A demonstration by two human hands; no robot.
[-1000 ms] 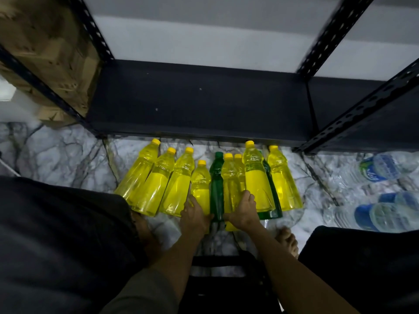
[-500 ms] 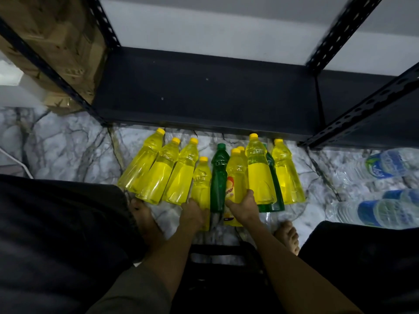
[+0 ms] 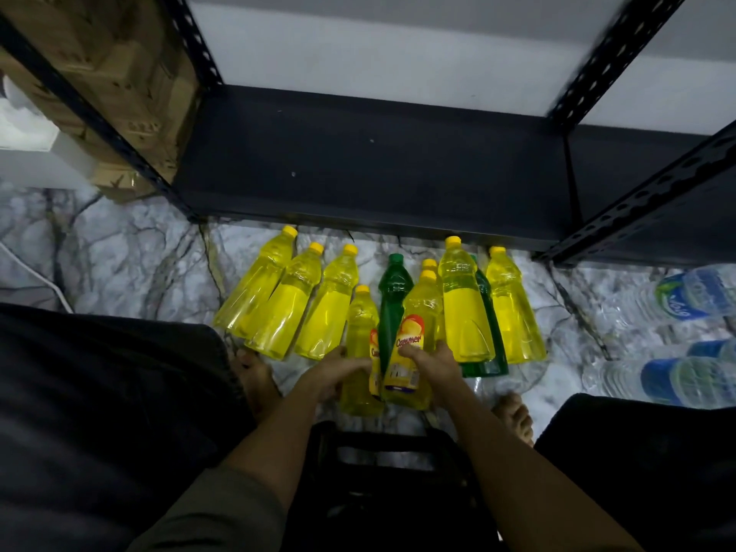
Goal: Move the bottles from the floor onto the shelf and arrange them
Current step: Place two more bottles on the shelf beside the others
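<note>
Since the earlier frames, two yellow bottles have been lifted out of the row and drawn toward the person, and their labels now face the camera. The left hand (image 3: 330, 374) grips the left yellow bottle (image 3: 360, 352) around its lower body, fingers curled round it. The right hand (image 3: 432, 362) grips the right yellow bottle (image 3: 414, 336) the same way, thumb across the label. Both held bottles touch each other side by side; their long axes run away from the person, caps pointing toward the shelf (image 3: 378, 161), bases nearest the wrists.

A green bottle (image 3: 392, 296) stands between and just behind the two held bottles, cap toward the shelf. Three yellow bottles (image 3: 294, 300) stand on the floor (image 3: 119, 249) to the left, close together, appearing to lean left in this view. To the right stand a taller yellow bottle (image 3: 462, 304), a second green bottle (image 3: 488, 352) partly hidden behind it, and another yellow bottle (image 3: 511, 308).

The shelf board is dark and sits directly beyond the row. Clear water bottles (image 3: 693, 296) lie on their sides on the floor at far right. Cardboard boxes (image 3: 111, 85) stand at upper left.
</note>
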